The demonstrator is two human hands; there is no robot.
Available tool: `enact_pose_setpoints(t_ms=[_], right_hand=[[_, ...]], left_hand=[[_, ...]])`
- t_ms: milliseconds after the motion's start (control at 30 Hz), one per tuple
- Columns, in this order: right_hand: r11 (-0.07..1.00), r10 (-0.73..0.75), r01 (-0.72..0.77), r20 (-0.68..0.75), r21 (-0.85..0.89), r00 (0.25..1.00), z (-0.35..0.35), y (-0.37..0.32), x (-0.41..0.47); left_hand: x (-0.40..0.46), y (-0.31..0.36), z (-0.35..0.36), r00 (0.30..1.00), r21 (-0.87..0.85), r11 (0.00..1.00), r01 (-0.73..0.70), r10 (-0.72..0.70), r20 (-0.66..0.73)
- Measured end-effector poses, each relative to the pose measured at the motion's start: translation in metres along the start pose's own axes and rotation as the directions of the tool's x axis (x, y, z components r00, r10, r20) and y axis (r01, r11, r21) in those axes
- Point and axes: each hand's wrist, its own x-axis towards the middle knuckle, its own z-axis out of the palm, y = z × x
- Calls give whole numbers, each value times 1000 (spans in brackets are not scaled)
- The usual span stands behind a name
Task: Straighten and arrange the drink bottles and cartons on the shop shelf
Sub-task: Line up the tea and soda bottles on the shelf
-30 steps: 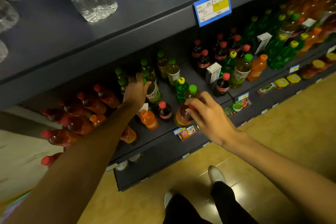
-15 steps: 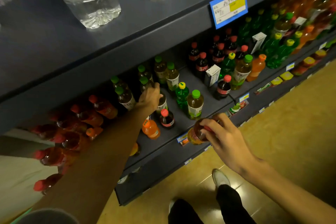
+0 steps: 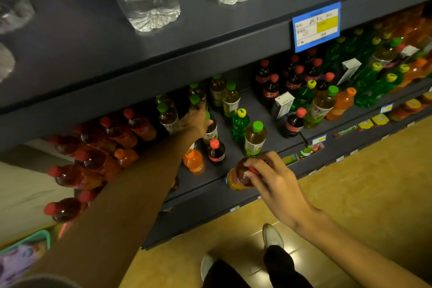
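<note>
Left grip: left hand point(image 3: 196, 121), centre frame, fingers wrapped on a green-capped tea bottle point(image 3: 210, 130) standing deep on the shelf point(image 3: 252, 110).
Right grip: right hand point(image 3: 273, 177) pinches the red cap of an amber bottle point(image 3: 238, 176), tilted over the shelf's front edge.
In the way: orange bottle point(image 3: 194, 161) and cola bottle point(image 3: 216, 151) between the arms.
Right of frame: white carton point(image 3: 282, 104), blue price tag point(image 3: 316, 26).
</note>
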Motion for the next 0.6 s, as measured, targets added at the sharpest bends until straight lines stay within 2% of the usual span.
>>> enact_pose_setpoints(t_ms=[133,233,600], right_hand=[[997,-52,50,49,55,997,-10,-1,14],[995,-78,76,28,67,997,-13,-9,25],[962,-138,152,-75,228,988,21,-78,84]], left_hand=[[-29,-17,-11,989,-19,1000,12,-15,-146],[-59,-35,-14,970,-68,998,3,-19,-243],[-186,-121,-8,858,-219,942,254,-324,-398]])
